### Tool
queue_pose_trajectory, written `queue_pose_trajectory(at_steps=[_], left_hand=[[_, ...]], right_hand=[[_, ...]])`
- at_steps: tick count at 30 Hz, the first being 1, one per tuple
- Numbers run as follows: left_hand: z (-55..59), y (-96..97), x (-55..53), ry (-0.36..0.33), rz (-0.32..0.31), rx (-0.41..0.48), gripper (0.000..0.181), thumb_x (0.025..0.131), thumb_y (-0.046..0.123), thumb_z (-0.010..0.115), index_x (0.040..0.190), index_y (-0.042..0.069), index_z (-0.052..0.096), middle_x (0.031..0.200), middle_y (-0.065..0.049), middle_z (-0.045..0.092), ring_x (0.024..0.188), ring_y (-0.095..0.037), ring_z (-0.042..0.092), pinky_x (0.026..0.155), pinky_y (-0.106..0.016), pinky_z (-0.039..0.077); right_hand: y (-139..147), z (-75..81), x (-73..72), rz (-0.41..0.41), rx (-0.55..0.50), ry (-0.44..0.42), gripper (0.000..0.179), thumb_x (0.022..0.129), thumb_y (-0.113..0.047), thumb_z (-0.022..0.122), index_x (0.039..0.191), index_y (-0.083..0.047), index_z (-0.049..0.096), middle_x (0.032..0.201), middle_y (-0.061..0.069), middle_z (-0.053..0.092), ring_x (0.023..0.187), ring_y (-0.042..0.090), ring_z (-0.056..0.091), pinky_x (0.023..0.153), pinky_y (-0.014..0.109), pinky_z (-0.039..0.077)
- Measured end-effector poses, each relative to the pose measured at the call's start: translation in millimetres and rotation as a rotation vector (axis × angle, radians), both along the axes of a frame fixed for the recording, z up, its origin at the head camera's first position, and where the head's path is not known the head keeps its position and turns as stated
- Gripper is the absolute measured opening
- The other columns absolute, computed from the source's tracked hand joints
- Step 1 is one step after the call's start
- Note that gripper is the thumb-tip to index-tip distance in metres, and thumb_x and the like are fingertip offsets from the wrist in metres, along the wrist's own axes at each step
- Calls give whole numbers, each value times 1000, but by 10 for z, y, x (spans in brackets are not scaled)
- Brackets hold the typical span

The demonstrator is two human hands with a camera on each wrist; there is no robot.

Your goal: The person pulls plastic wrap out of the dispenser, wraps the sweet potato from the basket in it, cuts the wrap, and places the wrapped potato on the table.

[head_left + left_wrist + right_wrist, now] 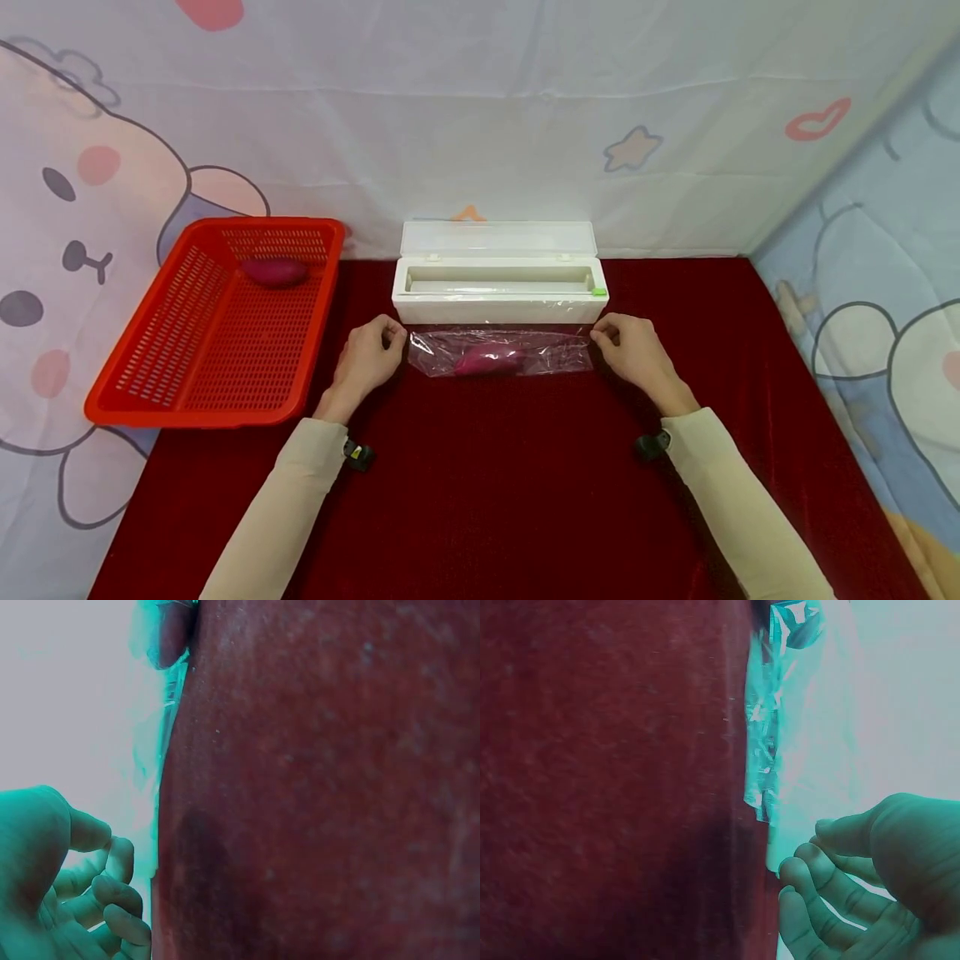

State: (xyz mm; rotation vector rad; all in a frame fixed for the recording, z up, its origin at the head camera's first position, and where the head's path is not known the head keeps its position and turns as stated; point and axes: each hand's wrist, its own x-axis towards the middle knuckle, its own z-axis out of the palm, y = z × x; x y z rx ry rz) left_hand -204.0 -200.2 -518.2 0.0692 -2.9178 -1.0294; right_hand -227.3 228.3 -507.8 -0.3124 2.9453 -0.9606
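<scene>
A sheet of clear cling film [558,354] stretches over a purple sweet potato [487,358] on the table, in front of the white cling film dispenser [498,312]. My left hand [371,354] pinches the film's left edge between thumb and index finger; the left wrist view shows that hand [75,885] with its other fingers loosely curled. At the right edge, my right hand [633,350] pinches the film likewise. In the right wrist view crumpled film [761,742] lies beyond the right hand [855,877]. The film between the fingertips is hard to make out.
The dispenser's clear lid [498,239] stands raised at the back, and a green slider [598,292] sits at its right end. A red plastic basket [315,333] on the left holds another purple sweet potato [273,272]. Dark red cloth [495,500] covers the table; printed curtains hang behind.
</scene>
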Motion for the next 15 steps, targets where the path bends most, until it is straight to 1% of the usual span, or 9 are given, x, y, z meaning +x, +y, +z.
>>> queue_pose_trajectory(at_steps=[5,8,11,15], left_hand=[[59,66,20,65,1,7,16,105,28,62,106,14,71,98,-6,73,85,-27,66,74,-43,52],[129,138,31,107,-24,16,16,105,27,63,105,13,71,96,-6,74,80,-25,66,69,-42,51],[203,231,33,137,-52,19,16,105,27,64,105,13,71,96,-6,73,77,-24,63,66,-41,51],[283,369,-3,181,-73,24,16,104,28,65,105,13,72,96,-3,74,78,-21,66,65,-41,54]], right_hand=[[24,103,-3,0,-7,57,16,105,-14,66,111,-2,76,101,16,77,83,26,67,71,38,53],[37,157,-9,-10,-22,94,15,105,-13,67,110,-2,76,98,14,76,80,25,65,69,38,52],[55,190,-18,-23,-37,115,16,105,-13,67,113,-2,75,97,14,75,75,25,62,64,35,50],[82,199,-48,-47,-54,151,18,105,-13,67,116,-1,74,100,16,74,77,26,62,64,36,49]])
